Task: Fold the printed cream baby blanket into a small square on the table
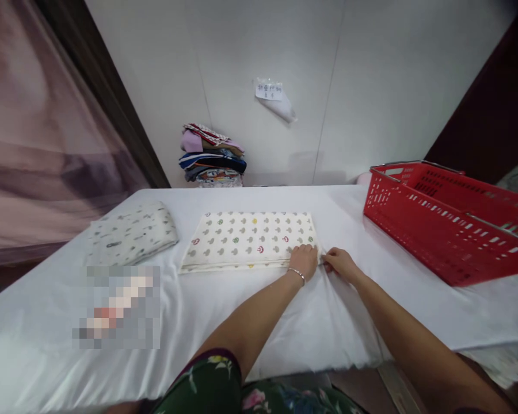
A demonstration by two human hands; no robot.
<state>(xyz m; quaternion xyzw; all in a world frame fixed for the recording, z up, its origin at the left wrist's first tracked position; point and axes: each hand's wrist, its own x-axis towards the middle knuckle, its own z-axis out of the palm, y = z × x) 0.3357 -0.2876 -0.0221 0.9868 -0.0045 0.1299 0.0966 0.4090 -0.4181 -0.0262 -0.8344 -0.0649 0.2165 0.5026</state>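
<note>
"Position of the left hand [303,260]?"

"Centre right of the frame, back up, on the near right part of the patterned cloth [242,236]. Fingers are bent against the fabric; whether they grip it, I cannot tell. A bracelet [297,275] encircles the wrist."

"State of the right hand [340,264]?"

"Closed, fingertips drawn together at the cloth's lower right corner. Whether they pinch the cloth or the white cover [349,224] beneath, I cannot tell."

"Describe the cloth."

"Folded flat in layers, centre of the frame, cream, with rows of grey, red, yellow and green motifs."

"Items to its left?"

"A second folded cloth [133,233], white with small dark motifs, left of centre. Below it, a pixelated patch [121,305] hides its contents."

"Items to its right?"

"Red basket [440,230], right edge of the frame, upright, slotted walls, metal handles."

"Background?"

"Stacked fabrics [213,158], upper left of centre, against a pale wall [242,34]. A paper label [269,91] is attached at upper centre. A pink curtain [60,144] hangs at upper left."
</note>
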